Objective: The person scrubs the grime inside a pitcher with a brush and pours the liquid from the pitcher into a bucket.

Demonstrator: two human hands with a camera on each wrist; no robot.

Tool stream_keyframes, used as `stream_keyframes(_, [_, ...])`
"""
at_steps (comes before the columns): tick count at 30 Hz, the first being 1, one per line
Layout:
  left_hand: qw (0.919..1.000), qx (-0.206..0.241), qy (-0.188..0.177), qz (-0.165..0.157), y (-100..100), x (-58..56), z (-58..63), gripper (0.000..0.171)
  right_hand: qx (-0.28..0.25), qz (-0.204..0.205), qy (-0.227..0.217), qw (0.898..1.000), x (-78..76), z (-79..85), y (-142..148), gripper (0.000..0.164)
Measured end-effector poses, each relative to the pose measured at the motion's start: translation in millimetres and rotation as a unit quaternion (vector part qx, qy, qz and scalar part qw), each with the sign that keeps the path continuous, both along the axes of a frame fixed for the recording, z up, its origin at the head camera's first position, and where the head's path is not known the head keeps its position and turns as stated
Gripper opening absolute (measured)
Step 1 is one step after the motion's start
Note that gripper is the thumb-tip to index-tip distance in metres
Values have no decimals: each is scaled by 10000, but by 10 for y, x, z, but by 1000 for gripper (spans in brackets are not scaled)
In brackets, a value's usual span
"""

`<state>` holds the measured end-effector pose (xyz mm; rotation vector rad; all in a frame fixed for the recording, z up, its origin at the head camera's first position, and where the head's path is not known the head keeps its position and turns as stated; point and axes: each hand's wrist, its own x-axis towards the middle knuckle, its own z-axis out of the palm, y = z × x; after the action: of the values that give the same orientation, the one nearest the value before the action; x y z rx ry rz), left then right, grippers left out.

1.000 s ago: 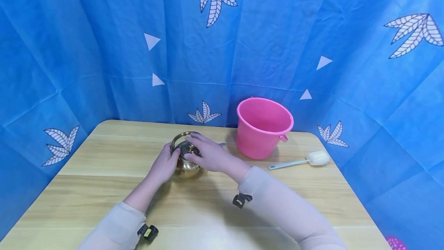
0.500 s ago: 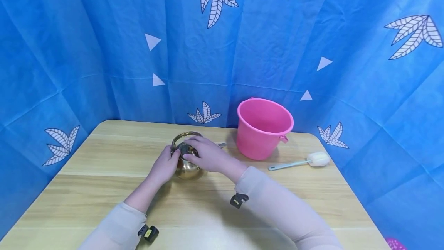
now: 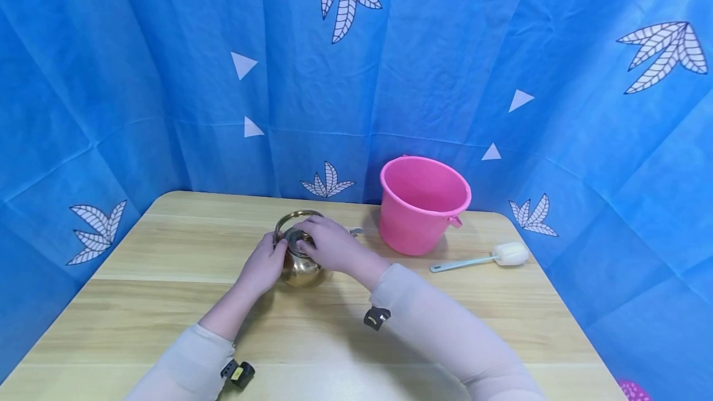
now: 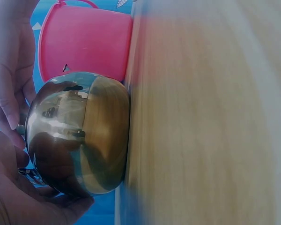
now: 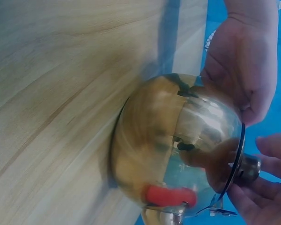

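Note:
A shiny brass-coloured kettle (image 3: 303,274) stands upright on the table, its hoop handle (image 3: 285,220) raised. My left hand (image 3: 262,267) grips the kettle's left side, thumb near the top rim. Over the top reaches my right hand (image 3: 330,244), its thumb and fingers around the knob (image 5: 249,169) of the kettle lid (image 5: 238,152). In the right wrist view the lid's dark edge lies right at the kettle's mouth. From the head, the right fingers hide most of the knob. The spout tip (image 3: 356,232) points right, past the right hand.
Behind and right of the kettle stands a pink bucket (image 3: 412,231). A bottle brush (image 3: 509,254) with a white sponge head and pale handle lies at the right of the wooden table (image 3: 184,302). A blue patterned curtain (image 3: 312,98) surrounds the back and sides.
My right hand and forearm have shifted slightly left over the lid, the fingers drawing in around the knob. The left hand and kettle stay in place.

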<state>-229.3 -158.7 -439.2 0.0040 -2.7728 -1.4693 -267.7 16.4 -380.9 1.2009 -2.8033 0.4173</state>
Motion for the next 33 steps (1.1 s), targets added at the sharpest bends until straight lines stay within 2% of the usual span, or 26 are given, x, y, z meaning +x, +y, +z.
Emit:
stream_keyframes(15, [9998,-84,157,30,6,15,2,55,-63,101,393,9992,-11,3,-60,28])
stream_keyframes(33, [9998,-132,109,60,26,24,19,54,0,14,411,9992,-22,20,-82,23])
